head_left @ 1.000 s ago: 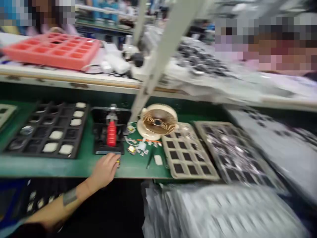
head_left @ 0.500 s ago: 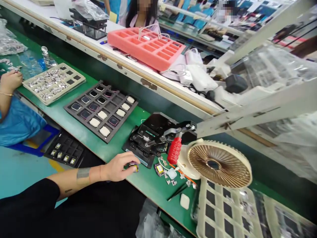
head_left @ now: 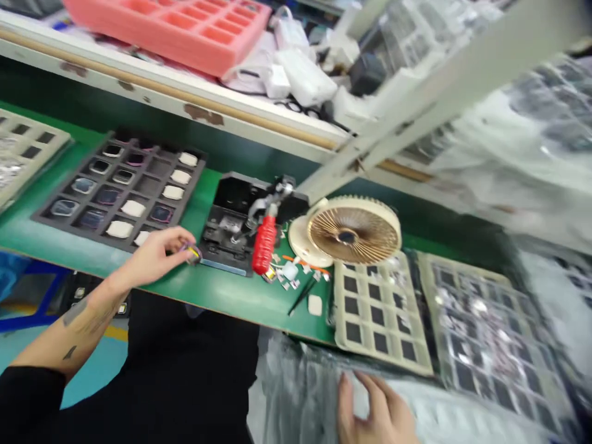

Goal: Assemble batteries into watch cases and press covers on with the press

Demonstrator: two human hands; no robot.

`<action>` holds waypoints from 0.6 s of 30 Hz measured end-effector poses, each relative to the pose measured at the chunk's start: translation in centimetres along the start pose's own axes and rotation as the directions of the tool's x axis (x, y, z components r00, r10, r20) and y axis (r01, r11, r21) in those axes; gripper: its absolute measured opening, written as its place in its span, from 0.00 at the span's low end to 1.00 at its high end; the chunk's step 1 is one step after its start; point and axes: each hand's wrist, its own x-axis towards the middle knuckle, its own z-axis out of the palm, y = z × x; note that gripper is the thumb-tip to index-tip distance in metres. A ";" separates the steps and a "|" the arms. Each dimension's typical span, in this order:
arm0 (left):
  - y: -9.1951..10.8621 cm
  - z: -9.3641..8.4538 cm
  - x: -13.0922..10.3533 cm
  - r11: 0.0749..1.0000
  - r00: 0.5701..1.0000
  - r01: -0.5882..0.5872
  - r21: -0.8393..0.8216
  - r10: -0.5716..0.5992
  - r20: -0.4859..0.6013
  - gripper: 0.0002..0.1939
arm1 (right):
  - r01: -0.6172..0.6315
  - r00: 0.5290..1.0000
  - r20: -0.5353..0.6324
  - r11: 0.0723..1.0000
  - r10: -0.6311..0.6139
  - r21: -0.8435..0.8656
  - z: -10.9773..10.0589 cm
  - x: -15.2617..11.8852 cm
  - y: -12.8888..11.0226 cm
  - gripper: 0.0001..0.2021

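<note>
My left hand (head_left: 157,256) is closed on a small watch case (head_left: 192,253) with a dark purple rim and some yellow inside. It is held just left of a black clamping fixture (head_left: 226,231) with a red handle (head_left: 264,245). At the bottom, my right hand (head_left: 377,412) is over a clear plastic bag (head_left: 300,376), thumb and fingers apart, with nothing visible gripped. A dark foam tray (head_left: 150,185) beyond my left hand holds watch faces and white pieces.
A beige fan (head_left: 354,231) stands right of the fixture. Black tweezers (head_left: 301,296), a white square piece (head_left: 315,305) and small metal bits lie before it. Cream trays (head_left: 340,308) of parts sit at right. A pink foam tray (head_left: 185,46) is on the shelf above.
The view has swung right and down. My right hand has come into view at the bottom. My left hand still holds the watch case close to the fixture.
</note>
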 end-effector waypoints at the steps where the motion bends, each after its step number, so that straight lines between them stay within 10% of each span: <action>1: 0.3 2.0 -0.6 1.000 0.996 0.007 -0.019 -0.005 0.086 0.14 | 0.007 0.999 -0.033 1.000 -0.007 0.018 0.1 0.1 -1.9 0.11; 8: 0.9 14.0 -2.1 0.944 0.973 0.124 -0.305 -0.056 0.224 0.13 | 0.084 0.959 0.162 0.780 -0.231 0.620 5.7 2.8 -15.4 0.29; 18: -0.7 12.5 -2.4 0.993 0.993 0.051 -0.104 -0.039 0.108 0.18 | 0.170 0.960 0.056 0.734 -0.273 0.658 10.0 3.5 -15.4 0.23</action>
